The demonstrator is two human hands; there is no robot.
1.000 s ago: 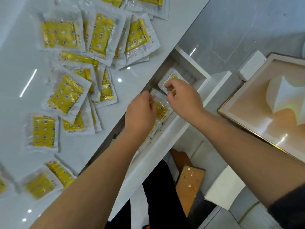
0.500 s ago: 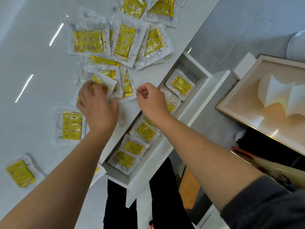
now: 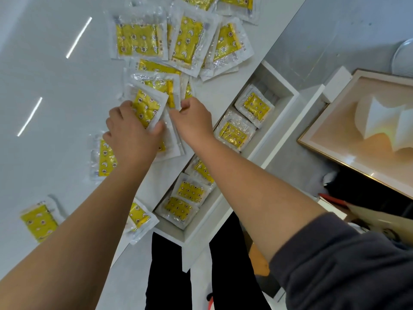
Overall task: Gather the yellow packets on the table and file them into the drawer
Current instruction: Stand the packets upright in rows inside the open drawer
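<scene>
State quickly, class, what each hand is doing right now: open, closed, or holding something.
Left hand: grips the top packet, thumb over it.
Right hand: fingers curled, pinches the edge of the packet behind.

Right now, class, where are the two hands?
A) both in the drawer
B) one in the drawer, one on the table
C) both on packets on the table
C: the left hand grips a packet on the table, the right hand pinches a second packet beside it; the drawer holds no hand.
</scene>
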